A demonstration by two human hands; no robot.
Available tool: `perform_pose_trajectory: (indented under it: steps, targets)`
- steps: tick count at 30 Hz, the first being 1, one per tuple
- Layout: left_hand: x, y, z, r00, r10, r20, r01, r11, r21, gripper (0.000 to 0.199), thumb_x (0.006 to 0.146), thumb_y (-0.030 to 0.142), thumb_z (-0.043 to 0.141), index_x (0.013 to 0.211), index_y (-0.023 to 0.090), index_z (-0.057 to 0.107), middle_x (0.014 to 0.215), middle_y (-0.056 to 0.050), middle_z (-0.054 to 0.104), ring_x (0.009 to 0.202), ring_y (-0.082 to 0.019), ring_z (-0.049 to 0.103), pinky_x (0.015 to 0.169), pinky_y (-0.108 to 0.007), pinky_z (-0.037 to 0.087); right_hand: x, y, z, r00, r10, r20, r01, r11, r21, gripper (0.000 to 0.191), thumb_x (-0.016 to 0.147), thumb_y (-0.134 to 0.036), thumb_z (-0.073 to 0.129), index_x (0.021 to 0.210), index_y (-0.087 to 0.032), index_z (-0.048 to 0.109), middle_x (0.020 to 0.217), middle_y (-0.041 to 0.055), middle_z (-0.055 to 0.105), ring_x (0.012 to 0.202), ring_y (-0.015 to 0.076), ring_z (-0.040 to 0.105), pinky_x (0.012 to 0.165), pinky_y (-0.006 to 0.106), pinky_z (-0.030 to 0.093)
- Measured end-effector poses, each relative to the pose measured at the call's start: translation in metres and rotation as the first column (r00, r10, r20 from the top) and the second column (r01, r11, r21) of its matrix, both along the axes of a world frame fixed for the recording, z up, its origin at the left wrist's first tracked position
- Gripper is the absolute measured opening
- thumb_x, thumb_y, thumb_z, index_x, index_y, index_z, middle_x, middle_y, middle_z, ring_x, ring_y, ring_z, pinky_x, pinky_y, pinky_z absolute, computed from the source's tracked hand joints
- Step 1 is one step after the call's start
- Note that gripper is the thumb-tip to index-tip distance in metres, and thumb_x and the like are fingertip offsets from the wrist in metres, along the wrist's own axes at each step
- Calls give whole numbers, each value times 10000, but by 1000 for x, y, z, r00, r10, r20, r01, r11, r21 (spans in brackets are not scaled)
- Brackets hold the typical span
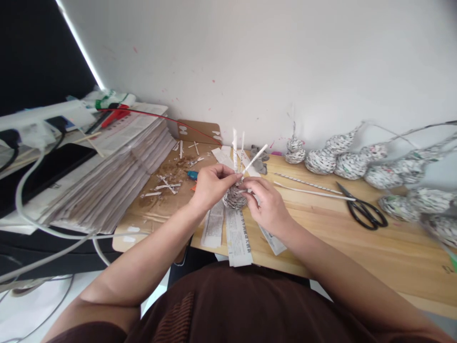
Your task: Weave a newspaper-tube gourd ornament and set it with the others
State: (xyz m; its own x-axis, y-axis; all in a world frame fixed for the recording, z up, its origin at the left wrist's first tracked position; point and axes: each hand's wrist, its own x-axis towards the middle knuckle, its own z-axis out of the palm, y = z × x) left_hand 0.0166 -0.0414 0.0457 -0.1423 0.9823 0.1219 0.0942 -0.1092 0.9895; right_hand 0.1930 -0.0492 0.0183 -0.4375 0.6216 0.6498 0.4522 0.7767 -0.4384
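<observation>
Between my hands is a small round form woven from rolled newspaper (233, 197), with several paper tubes (234, 147) sticking up from its top. My left hand (216, 183) is closed at its upper left, thumb and fingers pinching near the base of the tubes. On the other side my right hand (267, 202) is closed at the upper right edge, its fingertips against the weave. Exactly what the fingertips grip is partly hidden. Printed newspaper strips (238, 238) lie under and around the form on the wooden table (314, 243).
Black scissors (364, 212) and thin paper rolls (314, 191) lie at the right. Several woven paper gourds (350, 164) line the wall. Cardboard (157, 214) with paper scraps is at left, beside a tall newspaper stack (117, 171), a phone (46, 176) and white cables (71, 234).
</observation>
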Motion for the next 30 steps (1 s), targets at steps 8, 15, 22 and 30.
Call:
perform_pose_trajectory:
  steps: [8, 15, 22, 30]
  targets:
    - [-10, 5, 0, 995, -95, 13, 95, 995, -16, 289, 637, 382, 882, 707, 147, 728, 630, -16, 696, 579, -116, 601, 571, -233, 473, 3, 4, -1, 998, -2, -57, 0, 999, -36, 271, 933, -118, 625, 1177, -234, 643, 1119, 79, 736, 1051, 232, 704, 925, 409, 596]
    - [-12, 7, -4, 994, -110, -24, 110, 994, -5, 263, 708, 408, 824, 714, 159, 739, 638, -24, 697, 572, -129, 611, 578, -253, 500, 2, 4, -1, 1000, -1, -17, 2, 1000, 24, 258, 969, -126, 569, 1174, -255, 657, 1132, 83, 731, 1066, 238, 696, 948, 437, 582]
    - [-10, 5, -4, 994, -112, -11, 112, 994, -9, 250, 716, 394, 830, 705, 159, 746, 633, -18, 692, 588, -124, 616, 609, -248, 514, 3, 5, 0, 1000, 22, 17, -22, 1000, 2, 213, 974, -122, 552, 1133, -236, 636, 1116, 93, 704, 1069, 242, 670, 941, 433, 564]
    - [-15, 8, -6, 988, -154, -20, 154, 988, -13, 309, 731, 457, 816, 733, 155, 750, 656, -28, 703, 598, -140, 642, 618, -257, 535, 5, 7, -1, 999, 42, -5, -42, 999, -2, 205, 963, -111, 558, 1104, -238, 634, 1076, 86, 697, 1022, 233, 676, 902, 418, 573]
